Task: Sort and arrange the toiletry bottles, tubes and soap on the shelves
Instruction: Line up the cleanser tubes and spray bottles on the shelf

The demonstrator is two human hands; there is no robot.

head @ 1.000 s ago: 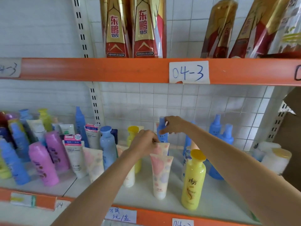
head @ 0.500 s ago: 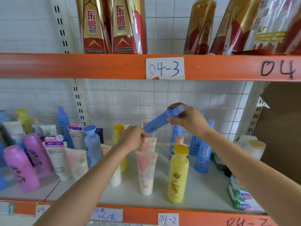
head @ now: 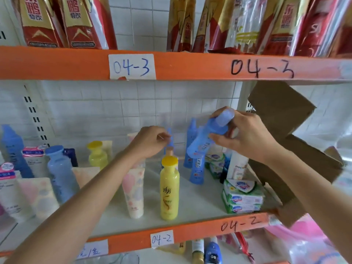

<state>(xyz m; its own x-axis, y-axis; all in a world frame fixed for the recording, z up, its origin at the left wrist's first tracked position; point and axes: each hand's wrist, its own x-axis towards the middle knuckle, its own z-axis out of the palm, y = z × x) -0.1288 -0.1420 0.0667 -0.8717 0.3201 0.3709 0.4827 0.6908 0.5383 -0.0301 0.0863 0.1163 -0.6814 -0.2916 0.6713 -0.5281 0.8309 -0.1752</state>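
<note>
My right hand grips a light blue bottle by its upper part and holds it tilted in the air above the right half of the white shelf. My left hand is further back over the shelf, fingers curled next to the top of a slim blue bottle; whether it holds anything is hidden. Below my left wrist stand a pastel tube and a yellow bottle. Two blue bottles stand under the lifted one. Green soap packs are stacked at the right front.
A white shampoo bottle stands behind the soap. Brown cardboard leans at the shelf's right end. Several bottles and tubes crowd the left, among them a blue bottle. Red and gold packs fill the upper shelf.
My right hand has carried the blue bottle to the right and higher, tilting it. My left hand has left the pastel tube's top and reached further back. The view has shifted right.
</note>
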